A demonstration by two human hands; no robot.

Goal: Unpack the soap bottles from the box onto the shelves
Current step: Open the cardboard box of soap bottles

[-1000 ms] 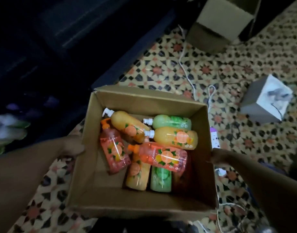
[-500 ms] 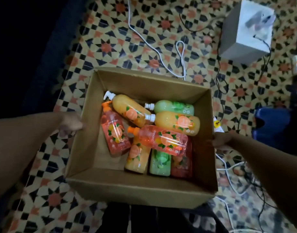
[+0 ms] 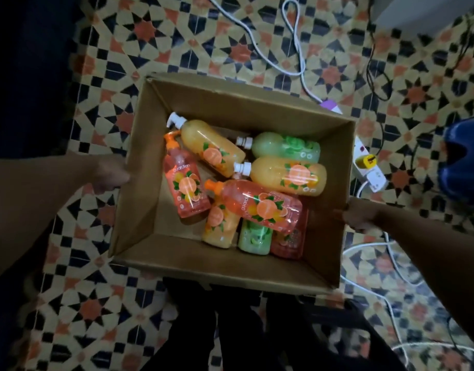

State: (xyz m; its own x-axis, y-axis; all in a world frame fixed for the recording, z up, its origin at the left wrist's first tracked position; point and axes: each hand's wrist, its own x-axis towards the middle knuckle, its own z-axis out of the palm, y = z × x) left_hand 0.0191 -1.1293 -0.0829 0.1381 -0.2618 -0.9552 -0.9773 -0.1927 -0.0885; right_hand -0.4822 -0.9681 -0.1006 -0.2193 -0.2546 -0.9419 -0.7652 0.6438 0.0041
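Observation:
An open cardboard box [image 3: 147, 210] is held above a patterned floor. My left hand [image 3: 107, 174] grips its left wall from outside; my right hand [image 3: 360, 214] grips its right wall. Inside lie several soap pump bottles in a loose pile: an orange-red bottle [image 3: 186, 184] on the left, a yellow bottle [image 3: 211, 148] across the back, a green bottle [image 3: 286, 148], another yellow bottle [image 3: 289, 176], and an orange-red bottle [image 3: 260, 206] on top of others. No shelf is in view.
White cables [image 3: 297, 49] and black cables [image 3: 375, 76] run over the tiled floor. A white power strip [image 3: 368, 170] lies right of the box. A blue object [image 3: 462, 167] sits at far right, a grey box [image 3: 418, 12] top right. My dark-clad legs [image 3: 230, 330] stand below.
The view has tilted down and the box has shifted over the floor; the dark furniture at left and the far cardboard box have left the frame. Both hands keep their grip on the box.

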